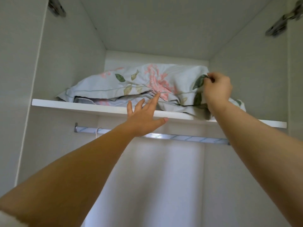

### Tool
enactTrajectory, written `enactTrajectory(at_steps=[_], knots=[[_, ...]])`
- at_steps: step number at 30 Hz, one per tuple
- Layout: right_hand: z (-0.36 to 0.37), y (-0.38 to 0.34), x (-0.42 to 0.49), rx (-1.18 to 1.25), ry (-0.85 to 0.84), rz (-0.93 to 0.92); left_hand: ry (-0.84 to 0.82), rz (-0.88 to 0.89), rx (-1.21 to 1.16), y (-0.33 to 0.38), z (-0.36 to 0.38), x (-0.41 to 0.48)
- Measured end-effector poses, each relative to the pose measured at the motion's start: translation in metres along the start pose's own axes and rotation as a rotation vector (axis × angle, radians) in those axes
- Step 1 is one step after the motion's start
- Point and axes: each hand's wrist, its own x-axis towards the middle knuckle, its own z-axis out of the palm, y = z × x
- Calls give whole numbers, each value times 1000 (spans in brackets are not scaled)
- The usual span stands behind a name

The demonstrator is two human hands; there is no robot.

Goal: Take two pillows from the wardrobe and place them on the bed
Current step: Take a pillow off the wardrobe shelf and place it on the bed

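Observation:
Two pillows in pale blue covers with pink flowers and green leaves lie stacked on the wardrobe's top shelf (78,105). The upper pillow (131,82) sits on the lower pillow (105,102), of which only a front strip shows. My right hand (216,89) is closed on the upper pillow's right front corner, pinching the fabric. My left hand (144,117) is spread open at the shelf's front edge, fingertips reaching the pillows' front, thumb under the shelf board.
A metal hanging rail (188,138) runs under the shelf, with a white cord looped near its left end. White wardrobe walls close in on both sides. Door hinges (56,7) sit at the top left and top right. The bed is out of view.

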Motion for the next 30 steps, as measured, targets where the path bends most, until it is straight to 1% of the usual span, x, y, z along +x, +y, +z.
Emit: enactTrajectory(at_steps=[2,3,5,6,7,8,9,10,11,13,14,15,16,17,18,20,21,23,24,25,27,29,30], knots=[[-2,-20,0,100,1,-85,39,-4,-219,-1,-8,-3],[-3,-31,-2,161,-23,-130,80,10,-388,1,-14,-6],[-9,-58,-7,307,-112,-221,234,-24,-828,7,-36,-11],[-13,-71,-12,377,-162,-273,315,-63,-998,7,-47,-9],[-17,-84,-17,445,-214,-326,359,-100,-1102,11,-60,-11],[-20,-97,-23,496,-272,-368,367,-122,-1195,11,-71,-12],[-24,-107,-30,526,-340,-401,336,-136,-1289,11,-81,-12],[-26,-115,-36,524,-407,-432,306,-149,-1379,11,-90,-13],[-29,-119,-42,505,-462,-461,294,-154,-1405,14,-99,-16],[-35,-120,-54,439,-502,-506,252,-128,-1332,17,-112,-22],[-38,-117,-58,384,-475,-517,239,-131,-1279,17,-117,-22],[-40,-112,-59,278,-423,-512,236,-128,-1220,19,-121,-24],[-42,-107,-60,121,-380,-478,238,-116,-1128,24,-124,-30],[-44,-102,-60,-42,-378,-411,268,-115,-1032,32,-129,-37],[-45,-98,-61,-138,-413,-332,291,-119,-951,36,-131,-40],[-43,-89,-64,-145,-524,-205,283,-96,-816,44,-132,-39],[-41,-84,-67,-123,-564,-187,275,-69,-691,47,-132,-40],[-37,-76,-75,-139,-559,-219,255,-54,-320,53,-128,-41],[-36,-73,-80,-150,-541,-236,232,-36,-175,57,-127,-40],[-36,-70,-84,-153,-538,-246,201,-17,-105,61,-125,-42],[-38,-66,-91,-159,-559,-253,164,8,-62,65,-117,-45],[-42,-62,-93,-135,-579,-258,184,46,18,65,-111,-45],[-44,-59,-93,-110,-578,-255,223,83,84,65,-108,-43]])
